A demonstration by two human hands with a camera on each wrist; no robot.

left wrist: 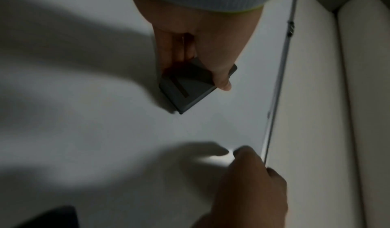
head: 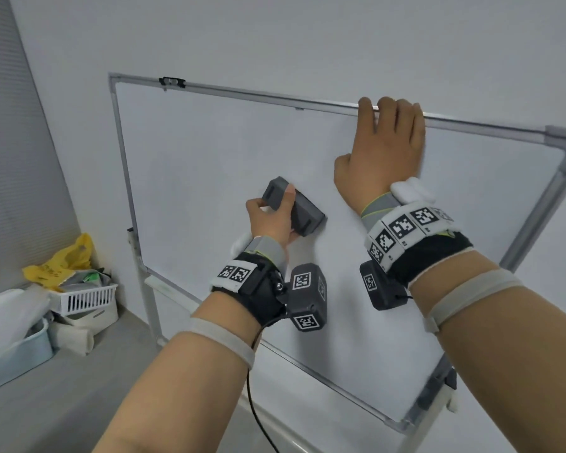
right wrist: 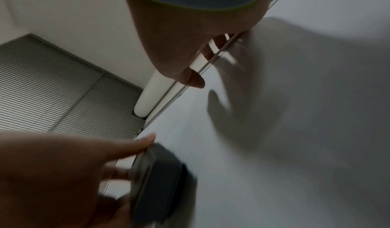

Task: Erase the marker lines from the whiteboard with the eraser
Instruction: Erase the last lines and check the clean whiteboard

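Eraser: dark grey block, pad face flat on the whiteboard near its middle, gripped by the left hand with thumb on one long side and fingers on the other; judged a wiping hold.

Right hand: fingers hooked over the board's top rail, thumb on the front; judged to steady the wheeled board against the push of the eraser.

Board surface: white, silver-framed, tilted in the head view; no marker lines show anywhere on it, so the erasing looks finished or nearly so. Small black clip on the rail, far left.

Room: plain white wall behind, slatted blind at left, grey floor. Far left, a white basket with a yellow bag and pale storage bins.
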